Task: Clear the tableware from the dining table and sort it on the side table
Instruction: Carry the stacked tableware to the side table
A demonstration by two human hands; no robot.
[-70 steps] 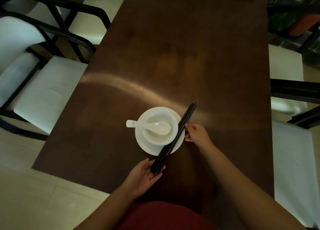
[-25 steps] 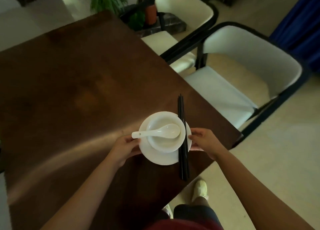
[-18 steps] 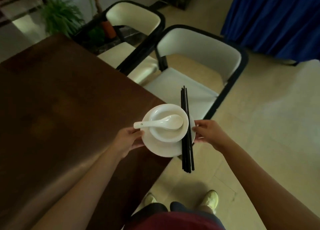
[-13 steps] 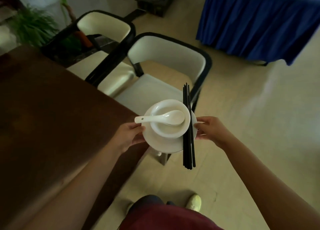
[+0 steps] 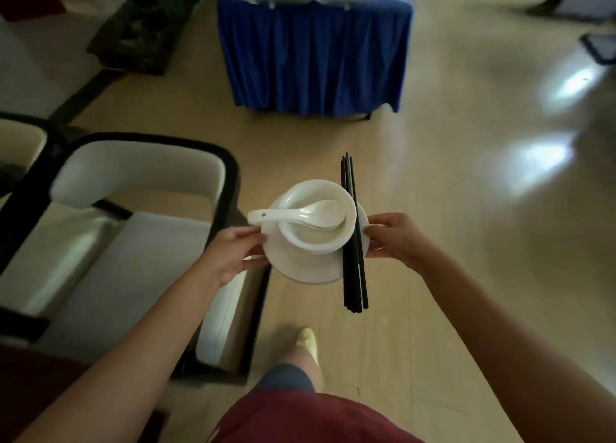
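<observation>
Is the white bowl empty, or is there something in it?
Not empty: the bowl holds a white spoon, handle over its rim. No food visible.

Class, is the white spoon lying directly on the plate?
No: the spoon rests in the bowl, which sits on the plate.

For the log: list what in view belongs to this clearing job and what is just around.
Job: plate, bowl, spoon, chopsticks, left hand, right hand, blue-skirted table.

Just around: chair, plant pot, floor.

Left hand point(image 5: 233, 252), right hand point(image 5: 396, 239) outstretched, gripping.
</observation>
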